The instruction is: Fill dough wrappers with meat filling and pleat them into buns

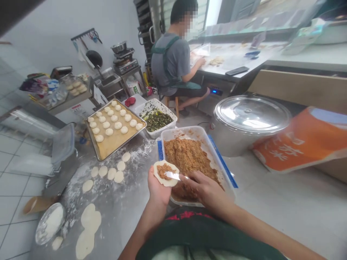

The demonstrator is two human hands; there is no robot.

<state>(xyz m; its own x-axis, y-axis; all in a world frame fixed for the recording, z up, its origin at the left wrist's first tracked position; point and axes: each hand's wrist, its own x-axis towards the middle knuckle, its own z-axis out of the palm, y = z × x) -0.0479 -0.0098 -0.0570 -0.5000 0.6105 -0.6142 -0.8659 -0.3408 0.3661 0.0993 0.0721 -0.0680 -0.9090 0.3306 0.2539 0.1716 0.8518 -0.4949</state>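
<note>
My left hand (159, 193) holds a round dough wrapper (173, 167) in its upturned palm. A smear of brown filling (162, 169) lies on the middle of that wrapper. With closed fingers, my right hand (204, 187) grips a flat metal spatula (172, 176), whose blade touches the filling on the wrapper. Below both hands stands a plastic tub (199, 132) of brown minced filling (187, 153). Several flat dough rounds (111, 173) lie on the floured table (130, 202) to the left, with larger overlapping rounds (90, 218) nearer me.
A lined baking tray (108, 151) bears rows of filled buns. Beside it stands a white tub (173, 124) of chopped greens. A flour bowl (50, 224) is at left, a lidded steel pot (230, 133) and orange bag (300, 144) at right. Another person (170, 61) sits at the far counter.
</note>
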